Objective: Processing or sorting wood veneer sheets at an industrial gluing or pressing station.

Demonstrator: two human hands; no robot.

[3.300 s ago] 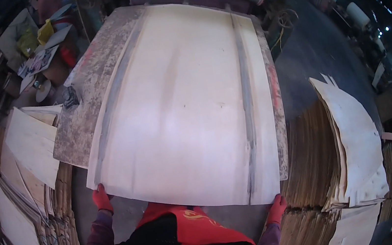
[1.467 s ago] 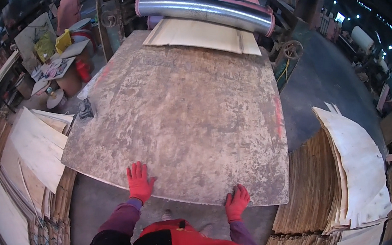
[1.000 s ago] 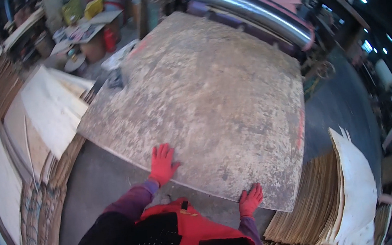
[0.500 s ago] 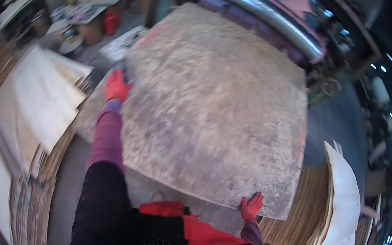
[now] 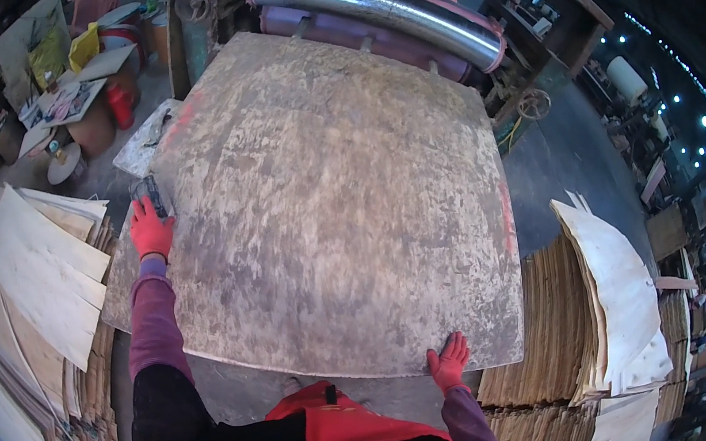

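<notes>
A wide, worn board (image 5: 326, 215) with a mottled brown-grey face lies in front of me. My left hand (image 5: 151, 231), in a red glove, is at the board's left side with its fingers stretched forward and apart. Just beyond its fingertips is a small dark object (image 5: 149, 192); its kind is unclear, and I cannot tell if the fingers touch it. At the near edge, right of the middle, my right hand (image 5: 450, 361) rests flat on the board, also red-gloved, fingers spread and holding nothing.
Across the board's far edge runs a shiny metal roller (image 5: 378, 7) above a purple one. Stacked thin wood sheets stand at left (image 5: 47, 270) and right (image 5: 553, 319). A handwheel (image 5: 533, 104) is beside the machine. A red bottle-shaped container (image 5: 119, 106) stands far left.
The view has turned and sharpened, so the board and roller appear further left and more level. Both hands remain at the board, left at its side and right at its near edge.
</notes>
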